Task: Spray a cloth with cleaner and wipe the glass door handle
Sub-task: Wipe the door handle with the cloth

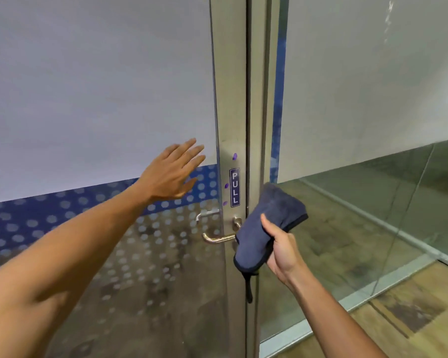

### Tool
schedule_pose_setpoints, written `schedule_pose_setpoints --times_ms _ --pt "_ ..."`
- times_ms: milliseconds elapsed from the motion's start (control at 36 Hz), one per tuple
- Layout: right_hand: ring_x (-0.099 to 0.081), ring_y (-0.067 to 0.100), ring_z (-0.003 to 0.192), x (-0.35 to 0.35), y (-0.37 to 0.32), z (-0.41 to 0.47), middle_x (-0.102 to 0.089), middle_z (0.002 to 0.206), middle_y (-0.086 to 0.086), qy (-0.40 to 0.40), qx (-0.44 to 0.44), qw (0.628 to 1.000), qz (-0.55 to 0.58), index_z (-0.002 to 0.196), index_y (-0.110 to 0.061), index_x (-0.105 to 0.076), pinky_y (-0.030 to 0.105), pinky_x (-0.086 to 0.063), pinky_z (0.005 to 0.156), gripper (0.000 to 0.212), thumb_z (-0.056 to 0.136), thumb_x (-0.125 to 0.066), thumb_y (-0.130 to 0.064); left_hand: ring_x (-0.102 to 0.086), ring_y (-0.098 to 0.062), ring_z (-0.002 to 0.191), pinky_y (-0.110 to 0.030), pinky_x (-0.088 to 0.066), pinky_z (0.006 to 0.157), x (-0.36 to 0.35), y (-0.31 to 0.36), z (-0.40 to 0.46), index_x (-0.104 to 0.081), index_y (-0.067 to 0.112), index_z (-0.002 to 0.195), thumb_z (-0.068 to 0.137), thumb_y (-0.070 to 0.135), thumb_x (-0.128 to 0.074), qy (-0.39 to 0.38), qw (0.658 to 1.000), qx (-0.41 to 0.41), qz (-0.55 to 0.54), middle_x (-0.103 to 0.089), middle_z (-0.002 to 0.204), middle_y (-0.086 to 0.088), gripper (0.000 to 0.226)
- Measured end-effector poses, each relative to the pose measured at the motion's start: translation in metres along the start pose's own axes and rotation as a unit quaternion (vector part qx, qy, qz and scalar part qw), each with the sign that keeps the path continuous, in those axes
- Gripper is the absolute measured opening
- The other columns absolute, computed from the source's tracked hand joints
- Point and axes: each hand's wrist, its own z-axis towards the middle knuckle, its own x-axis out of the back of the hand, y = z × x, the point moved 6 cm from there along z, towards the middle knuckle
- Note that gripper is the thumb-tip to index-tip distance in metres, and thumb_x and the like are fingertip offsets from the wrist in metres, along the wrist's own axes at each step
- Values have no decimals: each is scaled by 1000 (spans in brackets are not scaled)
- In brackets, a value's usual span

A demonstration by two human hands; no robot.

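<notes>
A metal lever handle (217, 238) sticks out leftward from the glass door's metal frame (230, 104), just below a blue PULL sign (235, 187). My right hand (282, 248) is shut on a folded dark blue cloth (263, 228), which covers the handle's pivot end at the frame. My left hand (173, 173) is open with fingers spread, flat near the frosted glass pane above and left of the handle. No spray bottle is in view.
The door pane (88, 99) is frosted white above, with a blue dotted band (49, 215) and clear glass below. A fixed glass panel (373, 202) stands to the right, with a metal floor rail (347, 303) and wooden floor (411, 319).
</notes>
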Motion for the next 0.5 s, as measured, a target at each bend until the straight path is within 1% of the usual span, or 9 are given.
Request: schedule_pose_setpoints --times_ms 56,111,167,222,278,361,389,444,500 --pt "-66 35 108 -10 -6 12 -71 115 21 24 13 1000 -5 100 0 -69 49 -51 101 16 95 -64 -15 -44 -37 145 -50 -39 109 -6 -9 5 -51 9 144 98 52 -32 9 1000 -20 22 -47 157 -16 66" --pt "-66 33 108 -19 -12 24 -71 112 18 47 30 998 -11 98 -3 -68 48 -50 102 15 95 -65 -17 -50 -37 132 -48 -42 100 -9 -15 12 -53 11 139 96 51 -34 33 998 -36 41 -55 150 -15 61" --pt "-68 28 100 -24 -17 38 -70 112 17 75 48 996 -8 101 -1 -66 44 -53 96 19 93 -68 -18 -48 -35 119 -45 -43 90 -11 -20 19 -56 11 133 95 49 -37 57 996 -42 58 -60 143 -14 57" --pt "-68 20 92 -30 -21 52 -70 110 14 94 63 993 -18 116 3 -61 36 -55 83 36 91 -70 -22 -44 -31 112 -42 -41 85 -13 -25 28 -58 11 135 95 49 -36 59 995 -31 74 -58 146 -12 60" --pt "-67 15 91 -37 -23 64 -68 107 9 98 75 991 -42 125 2 -55 31 -52 78 48 91 -70 -28 -42 -30 108 -40 -37 84 -16 -30 36 -51 11 144 97 52 -32 50 994 -15 92 -49 155 -10 65" --pt "-63 23 108 -45 -26 82 -63 125 11 109 87 984 -109 134 2 -51 39 -49 98 61 93 -67 -40 -39 -28 105 -38 -36 83 -23 -35 46 -32 11 157 99 58 -22 36 993 3 114 -31 167 -9 75" --pt "-60 24 112 -48 -27 86 -62 125 9 114 93 978 -145 136 1 -51 39 -46 101 65 93 -64 -46 -38 -28 105 -38 -38 82 -25 -37 48 -28 11 159 99 58 -21 37 992 9 119 -26 169 -10 76" --pt "-54 18 107 -54 -29 93 -57 116 0 119 120 962 -214 142 -6 -45 33 -40 96 70 94 -56 -56 -39 -29 106 -38 -40 82 -29 -38 51 -23 11 161 101 58 -20 45 990 13 130 -19 171 -11 76" --pt "-47 15 104 -61 -28 101 -51 112 -4 108 142 951 -254 145 -11 -40 29 -33 94 72 96 -48 -62 -38 -30 107 -38 -40 82 -34 -38 52 -15 10 163 103 56 -16 46 987 8 153 -10 173 -11 76"
